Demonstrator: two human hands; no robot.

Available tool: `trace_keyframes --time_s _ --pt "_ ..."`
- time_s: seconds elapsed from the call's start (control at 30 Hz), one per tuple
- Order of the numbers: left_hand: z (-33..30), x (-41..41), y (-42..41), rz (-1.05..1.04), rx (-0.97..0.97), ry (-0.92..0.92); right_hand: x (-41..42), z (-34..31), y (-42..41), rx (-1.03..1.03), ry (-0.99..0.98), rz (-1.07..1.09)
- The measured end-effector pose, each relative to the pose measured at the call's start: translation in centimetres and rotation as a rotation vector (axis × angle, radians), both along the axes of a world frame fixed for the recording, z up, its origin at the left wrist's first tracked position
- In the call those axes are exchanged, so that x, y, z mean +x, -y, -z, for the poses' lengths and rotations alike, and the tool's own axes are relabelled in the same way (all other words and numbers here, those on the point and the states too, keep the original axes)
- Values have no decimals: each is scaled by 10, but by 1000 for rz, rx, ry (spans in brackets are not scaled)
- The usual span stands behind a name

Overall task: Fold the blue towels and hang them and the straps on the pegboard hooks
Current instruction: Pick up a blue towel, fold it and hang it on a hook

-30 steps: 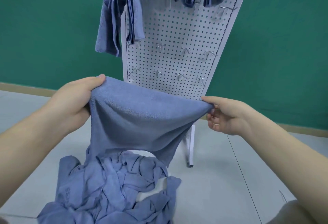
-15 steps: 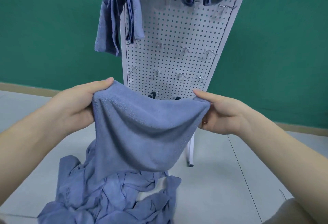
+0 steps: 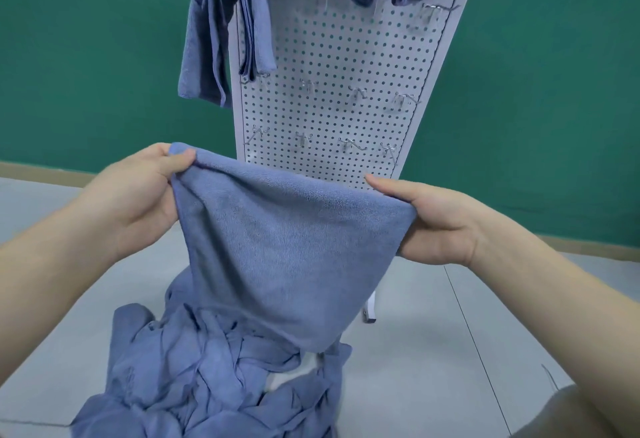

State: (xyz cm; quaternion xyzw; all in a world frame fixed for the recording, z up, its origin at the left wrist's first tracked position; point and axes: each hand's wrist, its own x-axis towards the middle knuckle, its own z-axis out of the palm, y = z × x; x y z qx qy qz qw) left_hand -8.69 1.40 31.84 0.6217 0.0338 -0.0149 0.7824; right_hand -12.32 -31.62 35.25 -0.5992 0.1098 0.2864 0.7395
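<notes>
Head view: no legible writing. Loose blue towels (image 3: 214,385) heaped on floor (image 3: 415,351). Left hand (image 3: 138,202) and right hand (image 3: 433,226) each pinch held towel (image 3: 284,247) corners before pegboard (image 3: 339,91); folded towels (image 3: 221,39) hang above.

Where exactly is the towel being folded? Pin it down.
Head view, centre: the towel hangs stretched between the left hand and right hand, before the pegboard.

Held towel (image 3: 287,240): plain slate blue, same shade as the heap of towels and straps (image 3: 214,382) and the hung towels (image 3: 225,35). Pegboard (image 3: 346,56): white, regular grid of dark holes, silver metal hooks (image 3: 353,144). Wall (image 3: 86,56): solid deep green; floor (image 3: 433,351): pale grey.
</notes>
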Motion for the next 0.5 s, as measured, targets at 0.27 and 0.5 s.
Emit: trace_keyframes --time_s 0.27,0.5 --pt "-2 4 -11 -90 -30 57 -1 2 -3 -84 54 -72" --pt "-5 -1 -7 -133 18 61 -1 4 -4 -81 63 -53"
